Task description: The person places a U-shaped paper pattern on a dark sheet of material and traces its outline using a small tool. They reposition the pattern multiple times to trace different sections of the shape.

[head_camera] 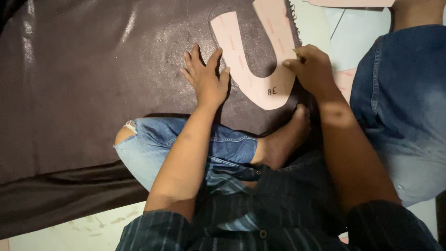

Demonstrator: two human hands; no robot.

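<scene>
A pink U-shaped card template [251, 69] lies flat on a dark brown leather sheet [93, 79]. My left hand [205, 74] rests palm down with fingers spread, its fingertips pressing the template's left arm. At the template's right side my right hand [312, 67] is closed on a thin pen-like tool [297, 53], with its tip against the template's edge. Little of the tool shows.
I sit cross-legged in ripped blue jeans, my bare foot [283, 139] just below the template. More pink card pieces [346, 3] lie at the top right on a pale floor [357, 32]. The leather sheet's front edge [69, 195] hangs folded at the lower left.
</scene>
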